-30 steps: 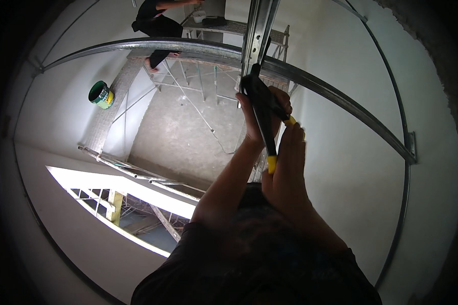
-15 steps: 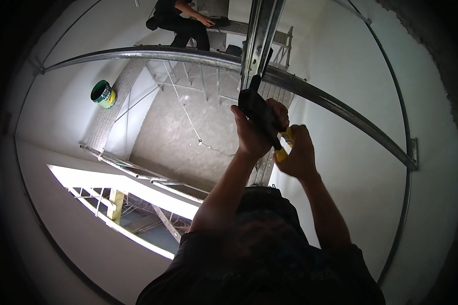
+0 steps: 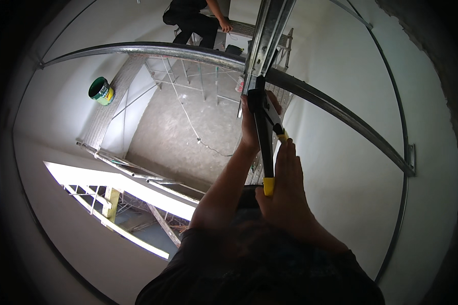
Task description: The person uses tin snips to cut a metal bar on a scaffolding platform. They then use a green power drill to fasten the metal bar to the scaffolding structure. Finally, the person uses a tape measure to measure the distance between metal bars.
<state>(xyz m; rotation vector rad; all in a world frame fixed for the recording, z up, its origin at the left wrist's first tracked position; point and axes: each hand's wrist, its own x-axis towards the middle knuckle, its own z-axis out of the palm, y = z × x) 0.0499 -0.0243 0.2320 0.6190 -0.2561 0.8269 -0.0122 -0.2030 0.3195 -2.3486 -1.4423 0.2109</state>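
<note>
My left hand (image 3: pixel 250 121), closed, wraps round the head of a black plier-like hand tool (image 3: pixel 262 137) with two long, yellow-ended handles. The handles are spread apart. The tool's nose meets the lower end of an upright metal channel (image 3: pixel 266 43), where a crosswise metal channel (image 3: pixel 331 108) passes. My right hand (image 3: pixel 288 190) is open, its fingers stretched out flat. Its thumb side touches the yellow end of the lower handle, and its fingertips reach the yellow end of the other. Part of my left fingers is hidden behind the tool.
Scaffold planks (image 3: pixel 114 94) carry a green bucket (image 3: pixel 102 91) at the left. A co-worker (image 3: pixel 198 25) is at the far side beyond the crosswise channel. Below lies a bare floor (image 3: pixel 180 129) with a cable (image 3: pixel 185 114). A window opening (image 3: pixel 132 213) is at lower left.
The tool's handles have swung apart. My right hand has moved down and its fingers have straightened from their grip on the handles. The co-worker has shifted right.
</note>
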